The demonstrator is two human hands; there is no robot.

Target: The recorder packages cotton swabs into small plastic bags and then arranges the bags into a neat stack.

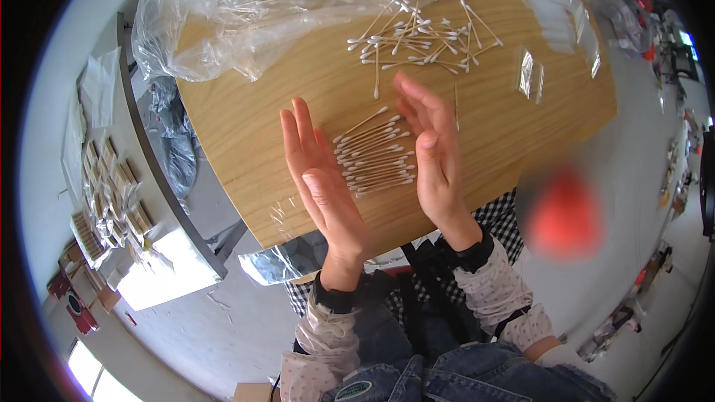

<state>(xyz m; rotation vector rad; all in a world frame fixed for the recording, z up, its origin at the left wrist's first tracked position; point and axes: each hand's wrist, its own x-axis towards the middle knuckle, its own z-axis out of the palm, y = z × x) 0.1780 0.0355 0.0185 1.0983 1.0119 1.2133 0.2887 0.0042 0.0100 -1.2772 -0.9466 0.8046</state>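
We start with the wooden bench (313, 97), its pale top running away from us, with crumpled clear plastic sheeting (223, 22) spread over its far left corner and a loose scatter of cotton swabs (421, 41) lying beyond our reach toward the far edge.

Closer in, our left hand (316, 171) and right hand (432, 152) stand on edge, palms facing each other, fingers straight and spread open, neither one gripping anything. Between them lies the small bundle of cotton swabs (376, 152), resting flat on the bench and gathered roughly side by side.

The relation that matters: the swabs' long axes run across from one palm to the other, tilted slightly up toward the right, so their cotton tips point at our palms. The right hand looks to be just at the tips on its side; the left hand sits near the other ends, though we cannot tell whether it touches them. Both hands lie about equally near the bundle.
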